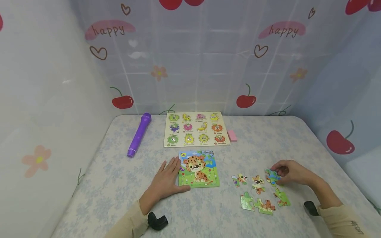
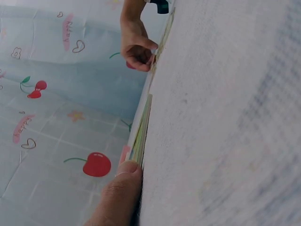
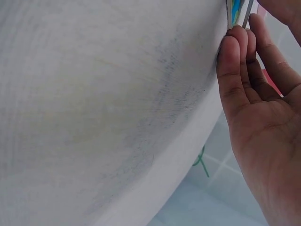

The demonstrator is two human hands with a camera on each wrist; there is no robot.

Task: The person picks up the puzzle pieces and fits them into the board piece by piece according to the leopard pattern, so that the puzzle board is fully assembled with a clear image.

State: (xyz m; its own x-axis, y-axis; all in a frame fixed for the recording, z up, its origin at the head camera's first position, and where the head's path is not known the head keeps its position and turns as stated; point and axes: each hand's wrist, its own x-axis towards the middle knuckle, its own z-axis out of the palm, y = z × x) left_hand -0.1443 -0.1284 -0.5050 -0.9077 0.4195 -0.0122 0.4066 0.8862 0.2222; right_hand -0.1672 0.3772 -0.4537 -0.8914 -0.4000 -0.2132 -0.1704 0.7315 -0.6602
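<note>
Nearest us, a black mount [image 1: 158, 221] is jutting from the left sleeve [image 1: 129, 219]. We are resting the left hand [image 1: 166, 181], fingers straight, against the leopard board [image 1: 198, 168], mid-surface [image 1: 104, 185]; toward the right edge, the right hand's [image 1: 293, 172] grip is pinching a blue piece [image 1: 273, 177]. We are judging it light, stiff, best taken by its rims. Near the far edge, the fruit board [image 1: 194, 128] is holding fruit pieces [image 1: 188, 127].
</note>
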